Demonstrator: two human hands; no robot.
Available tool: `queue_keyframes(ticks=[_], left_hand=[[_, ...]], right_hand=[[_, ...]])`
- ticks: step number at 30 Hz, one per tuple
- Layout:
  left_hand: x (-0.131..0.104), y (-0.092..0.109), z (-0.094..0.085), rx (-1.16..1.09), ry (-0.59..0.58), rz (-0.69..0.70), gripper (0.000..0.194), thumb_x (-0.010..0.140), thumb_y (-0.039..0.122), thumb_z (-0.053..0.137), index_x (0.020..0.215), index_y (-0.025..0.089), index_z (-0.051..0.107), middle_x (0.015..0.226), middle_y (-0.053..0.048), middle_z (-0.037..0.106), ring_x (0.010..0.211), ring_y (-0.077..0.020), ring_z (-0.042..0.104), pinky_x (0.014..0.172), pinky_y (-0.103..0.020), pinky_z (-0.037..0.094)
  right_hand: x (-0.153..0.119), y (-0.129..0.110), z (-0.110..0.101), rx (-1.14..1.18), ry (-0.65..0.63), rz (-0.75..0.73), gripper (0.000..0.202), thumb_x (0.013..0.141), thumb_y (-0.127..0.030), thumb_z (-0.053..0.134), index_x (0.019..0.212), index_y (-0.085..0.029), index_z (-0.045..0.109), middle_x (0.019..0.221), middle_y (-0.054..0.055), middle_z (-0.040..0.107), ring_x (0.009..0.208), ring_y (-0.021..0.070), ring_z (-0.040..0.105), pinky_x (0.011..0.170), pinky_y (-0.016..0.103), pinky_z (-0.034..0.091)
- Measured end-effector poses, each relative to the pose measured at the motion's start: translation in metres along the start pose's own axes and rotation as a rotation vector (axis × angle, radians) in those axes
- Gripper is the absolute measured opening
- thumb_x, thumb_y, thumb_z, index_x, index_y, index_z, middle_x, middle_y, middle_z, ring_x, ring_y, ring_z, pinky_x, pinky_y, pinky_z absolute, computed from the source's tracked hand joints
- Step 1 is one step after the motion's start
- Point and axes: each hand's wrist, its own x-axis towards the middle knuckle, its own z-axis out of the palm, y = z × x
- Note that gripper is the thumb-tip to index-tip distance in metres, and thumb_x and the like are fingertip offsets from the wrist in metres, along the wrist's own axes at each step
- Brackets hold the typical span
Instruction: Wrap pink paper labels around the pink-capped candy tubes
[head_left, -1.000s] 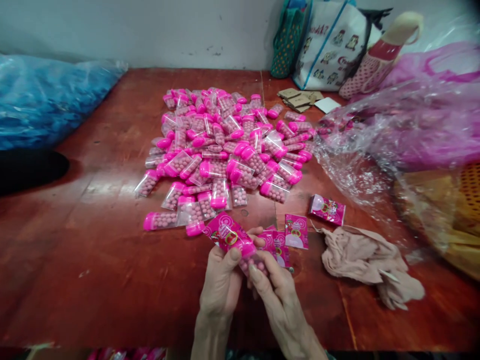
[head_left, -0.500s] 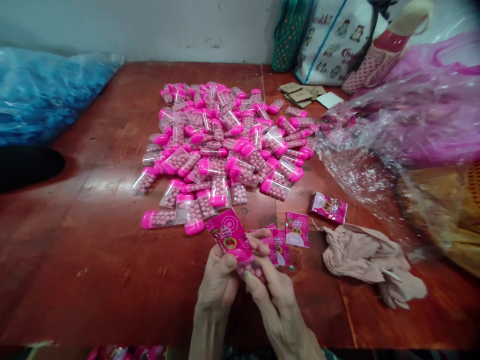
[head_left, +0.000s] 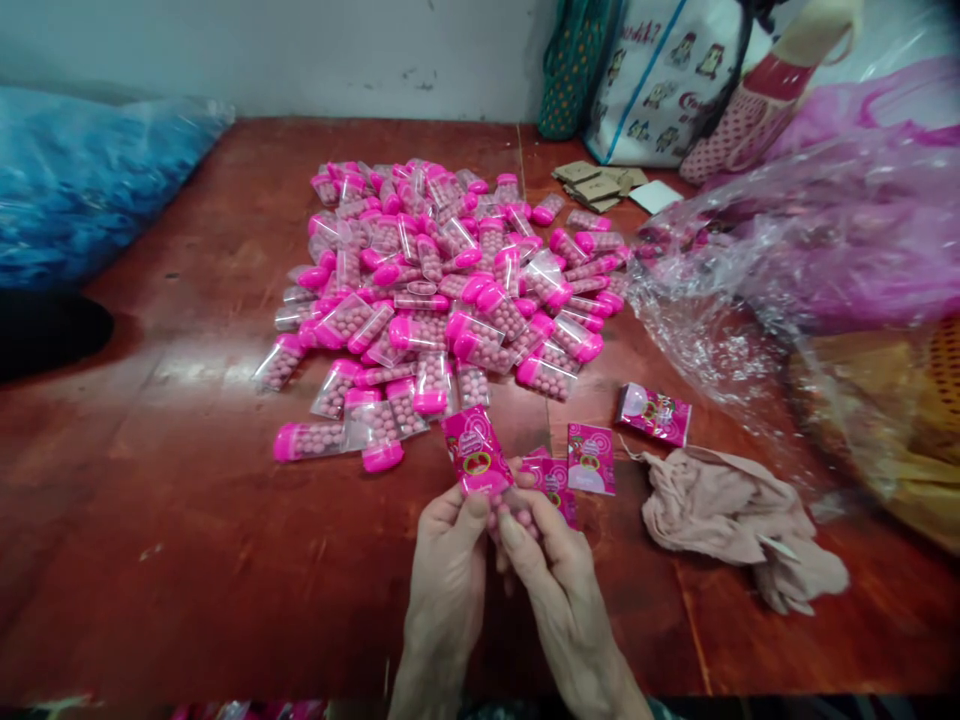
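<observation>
My left hand (head_left: 448, 560) is closed on the lower edge of a pink printed sleeve (head_left: 477, 452), thumb on top. My right hand (head_left: 559, 570) grips a small clear container of pink candy balls (head_left: 523, 517), its thumb across the front. The sleeve stands at the container's capped end; whether it is fitted over the cap, I cannot tell. Just beyond my hands lies a heap of similar candy containers (head_left: 420, 290) with bright pink caps. Beside my right fingers several loose printed sleeves (head_left: 590, 459) lie flat, some partly hidden by that hand.
A bundled stack of sleeves (head_left: 655, 414) and a crumpled beige cloth (head_left: 727, 515) lie to the right. Clear and pink plastic bags (head_left: 825, 240) fill the right side. A bag of blue pieces (head_left: 97, 190) sits at left. Cardboard pieces (head_left: 598, 186) and a white bag (head_left: 660, 90) are at the back.
The sleeve and container have shifted slightly right, and the sleeve is held more upright. My left hand has moved a little right with them. The view has tilted slightly.
</observation>
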Motion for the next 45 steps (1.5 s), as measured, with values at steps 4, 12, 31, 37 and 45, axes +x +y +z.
queue_keyframes(ticks=[4, 12, 31, 37, 45], left_hand=[[-0.002, 0.005, -0.001, -0.09, -0.022, -0.013, 0.021, 0.072, 0.034, 0.067, 0.064, 0.015, 0.065, 0.056, -0.002, 0.061, 0.047, -0.0116, 0.056, 0.046, -0.021, 0.046], [-0.005, -0.01, 0.005, -0.121, 0.128, -0.012, 0.028, 0.066, 0.034, 0.073, 0.057, 0.014, 0.057, 0.043, 0.005, 0.046, 0.036, -0.0027, 0.038, 0.035, -0.011, 0.031], [0.0, -0.003, 0.002, -0.128, 0.051, -0.084, 0.01, 0.072, 0.023, 0.069, 0.076, 0.014, 0.069, 0.058, 0.001, 0.059, 0.046, -0.0042, 0.049, 0.042, -0.011, 0.04], [-0.008, -0.006, 0.0, -0.079, 0.133, 0.014, 0.011, 0.068, 0.022, 0.072, 0.076, 0.015, 0.069, 0.064, 0.0, 0.064, 0.052, -0.0068, 0.055, 0.048, -0.014, 0.044], [-0.011, -0.013, 0.006, -0.062, 0.134, -0.021, 0.008, 0.071, 0.023, 0.07, 0.075, 0.016, 0.069, 0.064, 0.0, 0.063, 0.053, -0.007, 0.056, 0.054, -0.016, 0.046]], right_hand=[[-0.005, 0.002, 0.003, -0.021, 0.009, -0.006, 0.021, 0.09, -0.034, 0.045, 0.099, -0.02, 0.058, 0.072, -0.001, 0.059, 0.062, 0.0115, 0.055, 0.056, 0.019, 0.043], [-0.004, 0.007, 0.013, 0.089, 0.127, 0.003, 0.024, 0.089, -0.034, 0.044, 0.101, -0.018, 0.057, 0.08, 0.003, 0.063, 0.069, 0.014, 0.06, 0.063, 0.02, 0.049], [0.003, 0.011, 0.015, 0.105, 0.151, -0.022, 0.021, 0.089, -0.032, 0.046, 0.097, -0.019, 0.06, 0.076, 0.002, 0.065, 0.062, 0.0112, 0.059, 0.058, 0.018, 0.047], [-0.004, 0.018, 0.02, 0.11, 0.149, 0.005, 0.023, 0.089, -0.035, 0.045, 0.098, -0.02, 0.06, 0.082, 0.003, 0.066, 0.071, 0.0129, 0.061, 0.063, 0.019, 0.048], [-0.006, 0.014, 0.015, 0.075, 0.196, -0.046, 0.02, 0.089, -0.031, 0.046, 0.096, -0.019, 0.059, 0.077, 0.003, 0.065, 0.068, 0.0134, 0.06, 0.06, 0.019, 0.047]])
